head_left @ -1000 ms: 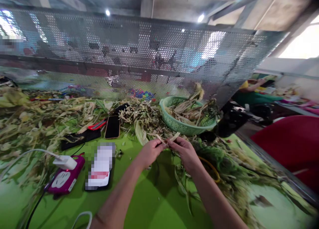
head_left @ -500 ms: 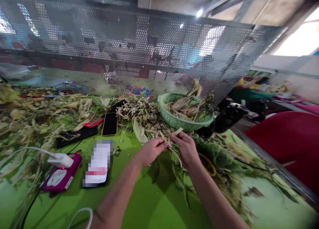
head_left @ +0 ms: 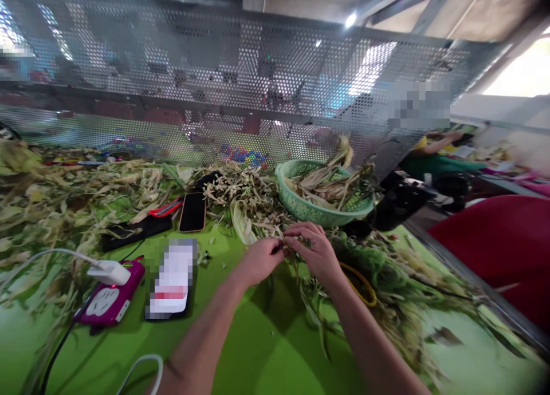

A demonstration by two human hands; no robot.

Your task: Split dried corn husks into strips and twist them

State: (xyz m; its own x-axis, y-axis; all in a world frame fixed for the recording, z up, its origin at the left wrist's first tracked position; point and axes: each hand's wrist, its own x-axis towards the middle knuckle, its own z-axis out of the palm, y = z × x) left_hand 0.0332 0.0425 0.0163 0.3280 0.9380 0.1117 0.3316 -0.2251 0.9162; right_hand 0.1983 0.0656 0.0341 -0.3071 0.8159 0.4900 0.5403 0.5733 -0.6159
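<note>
Over the green tabletop [head_left: 275, 349], my left hand [head_left: 261, 261] pinches a thin pale strip of dried corn husk [head_left: 282, 240] between thumb and fingertips. My right hand [head_left: 317, 253] meets it from the other side, thumb and index finger closed at the same strip, its other fingers loosely bent. The fingers partly hide the strip. Greenish husk strips [head_left: 318, 320] trail down below my right hand. Just beyond the hands, a pale husk leaf [head_left: 242, 223] and a heap of short husk pieces [head_left: 236, 186] lie on the table.
A green plastic basket [head_left: 320, 214] of dried husks stands behind my right hand. On the left are two phones [head_left: 193, 213], a red-handled cutter [head_left: 165, 208], a purple power strip [head_left: 103, 306] and scattered husks [head_left: 86, 194]. A perforated metal screen [head_left: 193, 86] closes the back; a person [head_left: 433, 146] sits far right.
My right hand has turned and its fingers have come over toward the left hand. The strip end that stuck up past the right fingers no longer shows. The view has shifted slightly.
</note>
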